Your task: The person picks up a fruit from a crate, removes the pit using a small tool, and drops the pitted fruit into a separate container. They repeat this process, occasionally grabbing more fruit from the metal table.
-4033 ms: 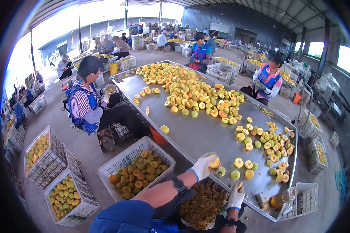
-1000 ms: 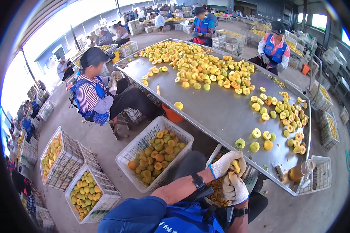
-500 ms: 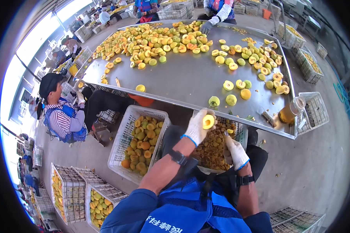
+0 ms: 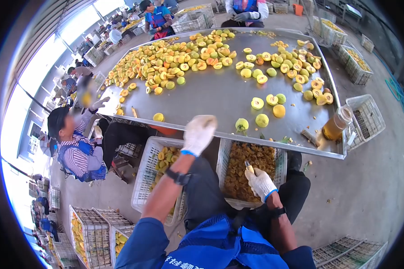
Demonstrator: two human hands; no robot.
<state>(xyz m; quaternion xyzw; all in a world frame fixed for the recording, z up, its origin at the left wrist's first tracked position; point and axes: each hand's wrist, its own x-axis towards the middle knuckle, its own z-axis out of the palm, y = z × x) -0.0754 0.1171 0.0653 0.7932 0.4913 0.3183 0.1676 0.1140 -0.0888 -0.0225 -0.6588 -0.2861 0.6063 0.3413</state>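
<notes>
Two white knit gloves with blue cuffs are what you notice first. The person's left hand (image 4: 199,133) is up over the near edge of the steel tabletop (image 4: 220,101) with the back of the glove facing up. Its fingers (image 4: 205,121) are bent over loosely, and I can't tell if anything sits in the palm. The closest fruit is a greenish peach (image 4: 241,124) on the tabletop, just off to its right and not touching.

The right hand (image 4: 260,183) is lower, fingers closed tight round a small tool (image 4: 248,167) whose short yellowish tip pokes out the top of the fist. That hand hangs right over a white plastic mesh crate (image 4: 221,166) packed with wrinkly brownish-orange bits, tucked under the tabletop edge. Next to it on the left is a second mesh crate (image 4: 141,188) with whole round yellow-green peaches.

The tabletop is smooth, dull-shiny metal with a raised lip. It's heaped with peaches at the far end, and there are cut halves (image 4: 257,103) showing pale flesh nearer in. A plastic bottle (image 4: 337,123) of amber liquid sits at the near right corner.
</notes>
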